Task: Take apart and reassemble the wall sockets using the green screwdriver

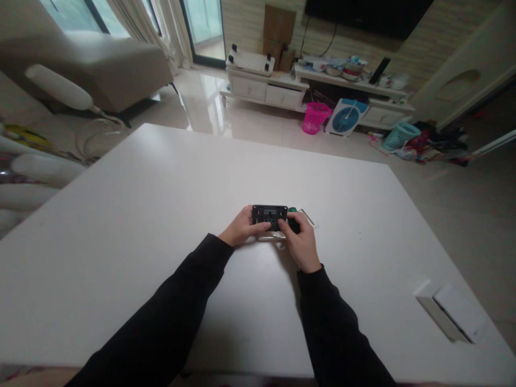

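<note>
Place: a home, by its look a living room
Wall: a dark flat screen hung on pale brick-patterned cladding
Under the screen: a low white cabinet with drawers, its top crowded with bowls and other small items
Window side: pale curtains beside a tall glass door
Seating: a beige upholstered sofa near the curtains
Floor: glossy, pale and reflective
Household things: a pink plastic basket, a blue-and-white fan, a light-blue basket beside a heap of mixed belongings
Foreground: a broad white table
</note>
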`<state>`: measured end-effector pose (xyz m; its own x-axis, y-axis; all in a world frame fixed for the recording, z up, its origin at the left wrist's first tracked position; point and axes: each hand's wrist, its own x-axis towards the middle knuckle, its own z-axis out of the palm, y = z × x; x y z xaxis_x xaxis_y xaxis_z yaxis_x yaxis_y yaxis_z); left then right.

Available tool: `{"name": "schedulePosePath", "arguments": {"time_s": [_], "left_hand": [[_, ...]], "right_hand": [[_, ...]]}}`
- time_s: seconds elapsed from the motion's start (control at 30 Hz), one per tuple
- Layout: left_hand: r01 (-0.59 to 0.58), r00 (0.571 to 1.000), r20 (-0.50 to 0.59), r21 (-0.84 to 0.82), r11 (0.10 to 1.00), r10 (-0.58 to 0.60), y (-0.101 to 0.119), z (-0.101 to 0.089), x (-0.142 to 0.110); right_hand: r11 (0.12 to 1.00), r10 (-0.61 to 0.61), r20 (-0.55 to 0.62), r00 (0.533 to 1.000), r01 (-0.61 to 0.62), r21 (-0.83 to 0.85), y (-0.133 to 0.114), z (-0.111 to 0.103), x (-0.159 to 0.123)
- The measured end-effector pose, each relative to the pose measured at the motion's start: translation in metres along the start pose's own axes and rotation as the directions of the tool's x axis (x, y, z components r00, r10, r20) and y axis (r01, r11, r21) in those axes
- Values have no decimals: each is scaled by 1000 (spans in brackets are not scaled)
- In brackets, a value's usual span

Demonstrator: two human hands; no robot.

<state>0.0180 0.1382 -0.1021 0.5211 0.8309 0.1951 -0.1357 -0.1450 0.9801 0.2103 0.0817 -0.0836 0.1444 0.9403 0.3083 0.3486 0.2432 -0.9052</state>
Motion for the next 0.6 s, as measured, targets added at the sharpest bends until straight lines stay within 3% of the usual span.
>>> {"name": "schedulePosePath", "arguments": {"time_s": [0.37,0.6], "left_hand": [[-18,999,36,62,998,16,5,0,1],[23,1000,-18,-46,999,-24,-3,-1,0]], "right_hand": [[999,-13,-49,999,11,-30,-1,0,1],[999,49,-90,995,-50,-10,-4,-2,1]]}}
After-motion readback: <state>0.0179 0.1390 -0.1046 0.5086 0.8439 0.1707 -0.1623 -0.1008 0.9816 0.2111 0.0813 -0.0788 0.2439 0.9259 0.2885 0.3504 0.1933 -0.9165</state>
